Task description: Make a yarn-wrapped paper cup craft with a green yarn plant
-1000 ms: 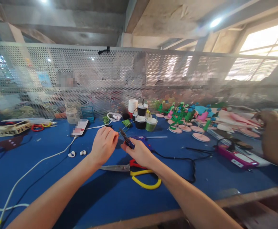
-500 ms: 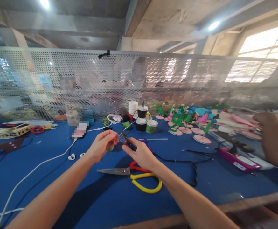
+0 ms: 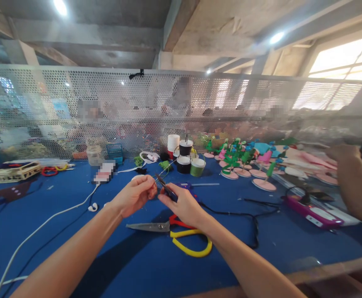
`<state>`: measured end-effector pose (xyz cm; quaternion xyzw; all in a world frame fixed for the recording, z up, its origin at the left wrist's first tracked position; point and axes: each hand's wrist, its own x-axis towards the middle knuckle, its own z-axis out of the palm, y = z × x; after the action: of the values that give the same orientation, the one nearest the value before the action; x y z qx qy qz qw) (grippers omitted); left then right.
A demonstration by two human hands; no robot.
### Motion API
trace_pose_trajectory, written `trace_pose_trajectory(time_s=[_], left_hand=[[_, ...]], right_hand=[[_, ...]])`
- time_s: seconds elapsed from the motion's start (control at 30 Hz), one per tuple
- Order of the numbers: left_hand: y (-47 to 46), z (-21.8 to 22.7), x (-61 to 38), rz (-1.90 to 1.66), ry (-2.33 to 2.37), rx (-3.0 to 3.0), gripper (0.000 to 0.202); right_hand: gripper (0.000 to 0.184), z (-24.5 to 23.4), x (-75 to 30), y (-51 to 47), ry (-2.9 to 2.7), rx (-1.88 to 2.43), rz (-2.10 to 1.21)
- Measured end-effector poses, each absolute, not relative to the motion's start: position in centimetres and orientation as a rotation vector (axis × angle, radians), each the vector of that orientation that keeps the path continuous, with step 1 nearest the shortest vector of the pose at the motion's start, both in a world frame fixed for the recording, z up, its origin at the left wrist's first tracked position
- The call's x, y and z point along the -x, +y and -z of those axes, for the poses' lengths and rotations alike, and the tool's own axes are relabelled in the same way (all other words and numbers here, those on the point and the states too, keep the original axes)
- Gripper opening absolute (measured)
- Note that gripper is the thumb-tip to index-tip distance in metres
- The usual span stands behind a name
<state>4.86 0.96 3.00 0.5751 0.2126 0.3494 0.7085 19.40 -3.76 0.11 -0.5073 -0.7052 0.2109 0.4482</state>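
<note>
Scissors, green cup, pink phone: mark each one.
Scissors [image 3: 168,227], head view, at the pivot where blades meet handles.
Green cup [image 3: 197,167], head view, on its side wall.
Pink phone [image 3: 313,207], head view, on its upper face.

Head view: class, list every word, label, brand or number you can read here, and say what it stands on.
No text can be read anywhere.
Phone: screen blurred out, unreadable.
Purple glue gun: pale label, too small to read.
Pots: no legible marking.
Scissors: no visible brand.

2 bare forearms, no sleeves, left hand [image 3: 136,195], right hand [image 3: 183,203]
</note>
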Motion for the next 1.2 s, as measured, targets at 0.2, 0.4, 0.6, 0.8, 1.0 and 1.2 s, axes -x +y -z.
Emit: trace_pose_trajectory(time_s=[0.2,0.4,0.6,0.8,1.0,1.2], left_hand=[[0.7,-2.6,-4.9,-0.991,0.697,-1.7,0.024],[0.6,-2.6,-4.6,-1.253,0.867,-2.35,0.016],[0.8,-1.2,-4.8,-1.312,0.8,-2.2,0.013],[1.0,-0.5,-5.1,-1.481,0.768,-2.067,0.012],[1.6,-1.7,-4.7,-1.714,0.688,-2.036,0.005],[3.3,-5.3,-2.6,-1.907,0.522,-1.465,0.012]], right_hand=[[0.019,0.0,-19.0,-3.7,-1.711,1.29,-0.559],[0.021,0.3,-18.8,-3.4,-1.692,1.307,-0.6],[0.022,0.0,-18.7,-3.7,-1.618,1.2,-0.826],[0.027,-0.3,-18.3,-4.4,-1.57,1.116,-1.017],[0.038,-0.2,-17.8,-5.0,-1.587,1.083,-1.249],[0.04,-1.5,-18.7,-5.6,-1.773,1.17,-1.216]])
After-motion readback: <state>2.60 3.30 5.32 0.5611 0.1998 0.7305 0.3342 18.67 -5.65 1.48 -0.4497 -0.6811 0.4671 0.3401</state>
